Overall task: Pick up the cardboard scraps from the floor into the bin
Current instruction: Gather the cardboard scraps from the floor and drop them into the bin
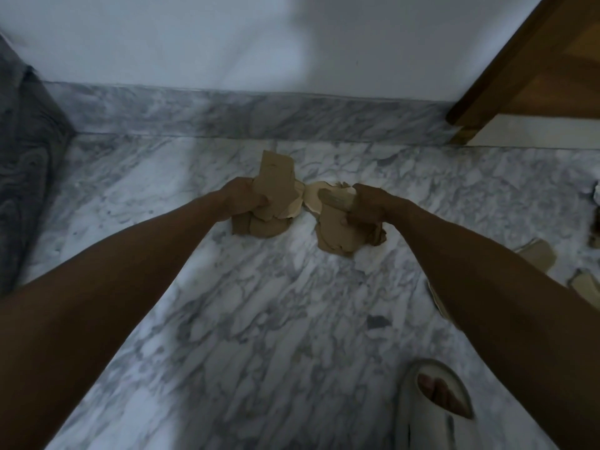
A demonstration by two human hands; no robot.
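Both arms reach forward over the marble floor. My left hand [242, 199] grips a bundle of torn brown cardboard scraps [276, 177], with one tall piece sticking up above the fist. My right hand [367, 207] grips a second bundle of brown and pale scraps [334, 235] that hangs below the fingers. The two bundles almost touch in the middle. More loose scraps [535, 253] lie on the floor at the right, partly hidden by my right forearm. No bin is in view.
A white wall with a marble skirting [259, 115] runs across ahead. A grey patterned fabric [22, 151] fills the left edge. A wooden door frame [506, 66] stands at the upper right. My foot in a pale slipper [435, 404] is at the bottom right.
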